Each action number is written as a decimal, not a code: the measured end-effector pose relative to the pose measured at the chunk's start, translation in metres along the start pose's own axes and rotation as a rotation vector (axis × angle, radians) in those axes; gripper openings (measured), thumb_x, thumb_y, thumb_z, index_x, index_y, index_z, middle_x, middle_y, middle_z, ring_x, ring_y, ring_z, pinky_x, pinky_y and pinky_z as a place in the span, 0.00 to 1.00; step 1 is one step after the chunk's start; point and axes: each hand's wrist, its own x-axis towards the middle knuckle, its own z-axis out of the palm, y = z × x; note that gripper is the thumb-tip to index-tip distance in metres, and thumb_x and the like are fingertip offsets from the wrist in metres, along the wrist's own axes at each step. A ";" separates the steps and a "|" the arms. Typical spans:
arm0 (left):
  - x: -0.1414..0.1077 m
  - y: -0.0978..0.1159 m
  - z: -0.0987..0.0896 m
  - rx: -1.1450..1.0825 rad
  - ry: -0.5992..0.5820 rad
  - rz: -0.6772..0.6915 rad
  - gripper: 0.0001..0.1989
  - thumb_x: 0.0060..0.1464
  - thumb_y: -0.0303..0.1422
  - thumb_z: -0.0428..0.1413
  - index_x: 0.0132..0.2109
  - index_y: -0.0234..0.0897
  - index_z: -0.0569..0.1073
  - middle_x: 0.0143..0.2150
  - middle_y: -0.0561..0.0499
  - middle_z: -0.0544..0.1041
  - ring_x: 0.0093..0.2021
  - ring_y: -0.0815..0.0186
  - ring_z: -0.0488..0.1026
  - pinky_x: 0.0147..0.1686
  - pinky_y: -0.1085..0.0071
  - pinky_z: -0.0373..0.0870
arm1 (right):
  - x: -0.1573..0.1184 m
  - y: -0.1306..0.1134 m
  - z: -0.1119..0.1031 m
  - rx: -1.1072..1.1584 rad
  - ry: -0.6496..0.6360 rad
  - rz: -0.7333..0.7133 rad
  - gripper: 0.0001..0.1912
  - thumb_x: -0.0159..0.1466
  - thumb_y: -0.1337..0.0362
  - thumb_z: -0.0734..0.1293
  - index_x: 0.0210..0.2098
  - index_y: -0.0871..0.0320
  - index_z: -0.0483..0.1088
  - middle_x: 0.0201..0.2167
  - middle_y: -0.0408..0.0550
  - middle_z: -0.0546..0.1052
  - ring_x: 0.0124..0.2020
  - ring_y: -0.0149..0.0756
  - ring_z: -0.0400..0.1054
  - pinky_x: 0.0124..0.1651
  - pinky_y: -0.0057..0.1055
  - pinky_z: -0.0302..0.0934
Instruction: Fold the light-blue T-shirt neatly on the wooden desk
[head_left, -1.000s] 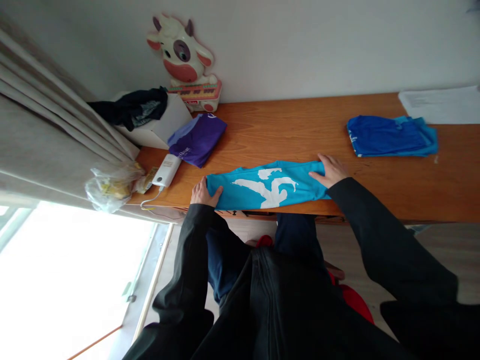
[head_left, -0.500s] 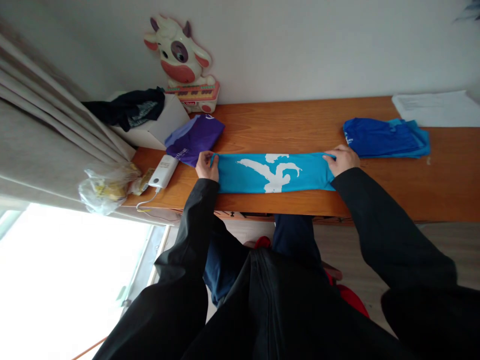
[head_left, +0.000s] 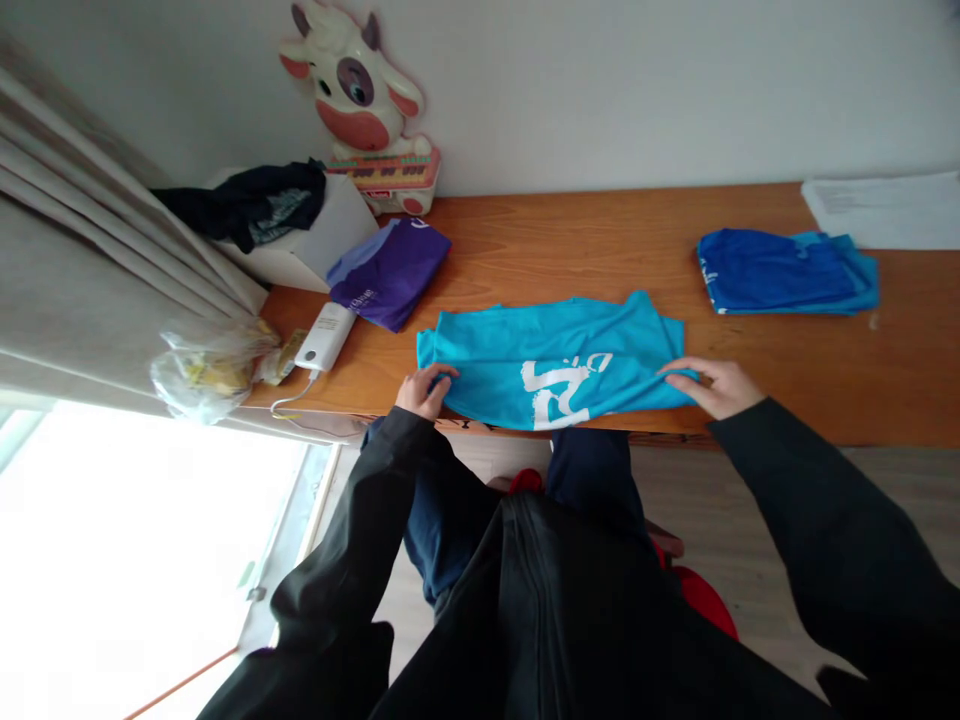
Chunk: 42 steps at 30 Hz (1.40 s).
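On the near edge of the wooden desk [head_left: 525, 240], a turquoise shirt [head_left: 547, 355] with a white printed figure lay folded into a broad band, its lower hem at the desk's front lip. Left hand [head_left: 426, 390] was at the shirt's left end, fingers curled and pinching the corner of the cloth. Right hand [head_left: 712, 385] was at the shirt's right end, fingers extended and pinching the fabric edge between thumb and fingertips. Both arms wore black sleeves. Cloth showed soft creases near the right end and lay flat on the desk over most of its length.

Other items recorded on the desk: a folded dark-blue garment [head_left: 784, 272] lay toward the far right, well apart from the turquoise shirt, with a lighter blue layer showing along its right side. A sheet of white paper [head_left: 885, 208] lay behind it against the wall. A purple folded garment [head_left: 386, 272] lay to the left of the shirt, near but not touching it. A white power adapter [head_left: 324, 337] with a trailing cable lay just beside the purple garment, close to the desk's left end. A white box [head_left: 322, 245] stood behind, with a black cloth [head_left: 247, 203] draped over it. A cow-shaped toy keyboard [head_left: 364, 110] leaned against the wall. A crumpled plastic bag [head_left: 206, 370] sat at the desk's left corner, by the curtain [head_left: 90, 250].
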 end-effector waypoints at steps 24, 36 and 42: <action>0.100 0.008 -0.010 0.355 0.019 -0.146 0.13 0.66 0.48 0.62 0.46 0.45 0.82 0.39 0.47 0.87 0.43 0.50 0.85 0.49 0.57 0.78 | 0.112 0.020 -0.021 -0.400 -0.053 0.221 0.23 0.71 0.39 0.70 0.39 0.51 0.82 0.37 0.54 0.85 0.41 0.52 0.78 0.44 0.43 0.67; 0.219 0.014 0.012 0.262 0.302 -0.161 0.10 0.63 0.40 0.68 0.46 0.40 0.83 0.52 0.38 0.82 0.57 0.43 0.79 0.62 0.47 0.75 | 0.222 0.052 0.001 -0.246 0.267 0.319 0.14 0.72 0.61 0.74 0.55 0.59 0.83 0.56 0.62 0.84 0.58 0.56 0.78 0.65 0.51 0.69; 0.213 0.014 0.009 -0.119 0.532 0.010 0.07 0.61 0.27 0.62 0.46 0.38 0.80 0.41 0.49 0.81 0.43 0.59 0.79 0.55 0.60 0.76 | 0.203 0.038 -0.020 -0.175 0.429 0.201 0.10 0.74 0.65 0.72 0.50 0.64 0.82 0.56 0.62 0.85 0.57 0.52 0.79 0.63 0.46 0.71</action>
